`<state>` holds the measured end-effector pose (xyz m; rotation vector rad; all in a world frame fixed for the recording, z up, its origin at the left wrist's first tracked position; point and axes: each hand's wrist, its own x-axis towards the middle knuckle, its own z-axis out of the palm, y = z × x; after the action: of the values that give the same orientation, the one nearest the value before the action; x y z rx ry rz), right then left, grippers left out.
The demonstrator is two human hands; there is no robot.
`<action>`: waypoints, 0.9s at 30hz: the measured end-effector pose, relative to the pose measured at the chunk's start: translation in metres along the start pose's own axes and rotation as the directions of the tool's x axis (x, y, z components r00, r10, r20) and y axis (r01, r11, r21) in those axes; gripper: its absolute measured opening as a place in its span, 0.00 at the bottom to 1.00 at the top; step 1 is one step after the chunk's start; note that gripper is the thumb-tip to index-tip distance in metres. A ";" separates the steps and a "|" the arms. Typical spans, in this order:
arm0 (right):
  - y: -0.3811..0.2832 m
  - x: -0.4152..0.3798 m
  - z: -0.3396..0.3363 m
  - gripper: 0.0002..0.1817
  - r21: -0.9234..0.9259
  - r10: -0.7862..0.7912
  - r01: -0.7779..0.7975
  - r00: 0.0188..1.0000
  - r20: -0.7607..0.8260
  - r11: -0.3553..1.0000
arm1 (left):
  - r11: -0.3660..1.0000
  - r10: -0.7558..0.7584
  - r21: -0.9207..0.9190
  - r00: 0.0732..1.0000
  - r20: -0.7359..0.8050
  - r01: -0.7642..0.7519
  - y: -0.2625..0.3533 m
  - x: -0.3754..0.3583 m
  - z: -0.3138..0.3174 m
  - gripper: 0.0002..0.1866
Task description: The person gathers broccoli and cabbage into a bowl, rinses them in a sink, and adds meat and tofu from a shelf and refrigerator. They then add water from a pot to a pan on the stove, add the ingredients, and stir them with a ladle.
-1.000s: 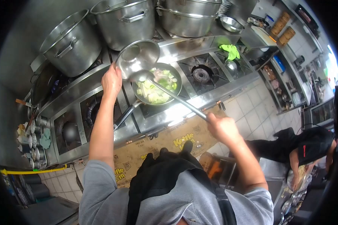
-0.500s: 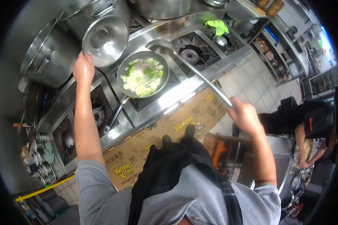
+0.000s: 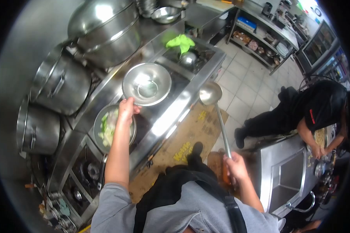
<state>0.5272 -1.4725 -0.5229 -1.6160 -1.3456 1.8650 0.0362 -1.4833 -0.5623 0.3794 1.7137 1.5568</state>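
My left hand (image 3: pixel 128 111) is closed on the rim of a steel mixing bowl (image 3: pixel 159 82), tilted so its inside shows; a little clear liquid seems to lie in the bottom. The bowl is above the stove, to the right of a frying pan (image 3: pixel 98 116). Chopped green and pale vegetables (image 3: pixel 109 130) fill that pan, partly covered by my left forearm. My right hand (image 3: pixel 236 166) grips the long handle of a ladle (image 3: pixel 211 92). The ladle's head hangs past the stove's front edge, above the floor, apart from the bowl.
Large steel pots (image 3: pixel 56 81) line the back of the stove (image 3: pixel 171 110). A bright green cloth (image 3: pixel 180 42) lies at the far burner. Flattened cardboard (image 3: pixel 159 174) covers the floor before me. To the right, a person in black (image 3: pixel 319 105) works beside a sink (image 3: pixel 287 178).
My view has turned, so the pan appears lower and further left. The bowl has moved right across the pan. The ladle has swung away from the pan to beyond the stove's front edge.
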 end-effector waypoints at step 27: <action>-0.143 0.212 -0.134 0.10 0.077 -0.172 0.161 0.969 0.176 0.984 | 0.966 -0.057 -0.158 0.766 0.640 0.204 0.012 0.034 0.472 0.18</action>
<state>0.5375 -1.1842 -0.5208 -1.2848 -1.4329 1.9696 0.3432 -1.1233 -0.5396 0.5791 1.0059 1.2920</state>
